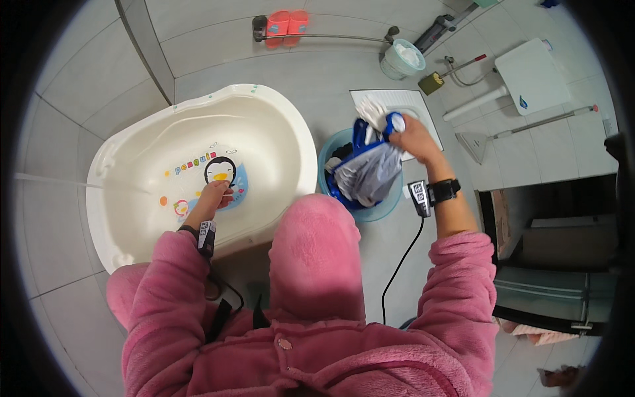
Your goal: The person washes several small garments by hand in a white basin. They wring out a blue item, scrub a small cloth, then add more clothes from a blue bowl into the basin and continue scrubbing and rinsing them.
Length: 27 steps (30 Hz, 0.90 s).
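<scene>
A white plastic baby bathtub point(278, 114) with a penguin picture on its bottom lies before me on the left, and a thin stream of water enters from its left side. Over the penguin picture is my left hand point(218, 194), its fingers curled; whether it holds anything I cannot tell. To the right of the tub stands a light blue plastic basin point(386, 211) with dark and white cloth inside. My right hand point(409, 139) grips a blue and grey cloth garment point(369, 166) with a white part, partly raised above the basin and partly in it.
A white squat toilet point(421, 101) lies behind the basin. Beyond are a light blue bucket point(397, 67), a toilet brush in a green holder point(430, 83), a floor squeegee point(474, 146) and a cistern point(533, 74). Coral slippers point(287, 27) hang on a wall rail. A black cable point(403, 258) runs from my right wrist.
</scene>
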Available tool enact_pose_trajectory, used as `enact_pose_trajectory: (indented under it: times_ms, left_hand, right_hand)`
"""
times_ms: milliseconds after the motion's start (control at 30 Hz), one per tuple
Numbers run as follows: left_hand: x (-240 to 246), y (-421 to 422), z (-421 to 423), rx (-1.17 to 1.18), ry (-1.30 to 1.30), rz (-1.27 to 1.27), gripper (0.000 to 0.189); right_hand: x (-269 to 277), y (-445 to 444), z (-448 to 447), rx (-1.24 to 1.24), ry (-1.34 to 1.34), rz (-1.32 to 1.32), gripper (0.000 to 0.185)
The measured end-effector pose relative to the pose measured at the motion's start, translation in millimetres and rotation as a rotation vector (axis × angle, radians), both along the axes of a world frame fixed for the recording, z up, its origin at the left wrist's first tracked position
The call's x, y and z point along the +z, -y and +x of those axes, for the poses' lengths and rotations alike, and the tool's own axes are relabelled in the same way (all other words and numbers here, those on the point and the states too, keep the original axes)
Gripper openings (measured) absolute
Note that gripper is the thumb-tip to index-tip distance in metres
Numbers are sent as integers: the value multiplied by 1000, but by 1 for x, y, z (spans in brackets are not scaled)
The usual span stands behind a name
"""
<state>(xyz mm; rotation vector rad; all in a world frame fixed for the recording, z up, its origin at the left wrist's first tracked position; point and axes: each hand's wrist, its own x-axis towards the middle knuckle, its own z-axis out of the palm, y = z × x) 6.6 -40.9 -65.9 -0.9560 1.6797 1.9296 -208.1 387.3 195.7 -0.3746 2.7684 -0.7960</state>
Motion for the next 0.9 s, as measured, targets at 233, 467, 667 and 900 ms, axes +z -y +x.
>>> enact_pose_trajectory:
  times_ms: [233, 467, 667, 900]
  left_hand:
    - [44, -4, 0, 8, -38, 128, 41]
    - [42, 6, 1, 47, -135, 505, 43]
    - [-34, 46, 14, 550, 61, 390, 26]
    - [-58, 64, 43, 603, 171, 142, 26]
  right_hand:
    - [145, 121, 46, 295, -85, -198, 35]
    - [170, 232, 62, 641, -61, -261, 43]
    - [135, 238, 52, 749, 89, -163, 60]
    - [-38, 101, -50, 285, 420, -203, 49]
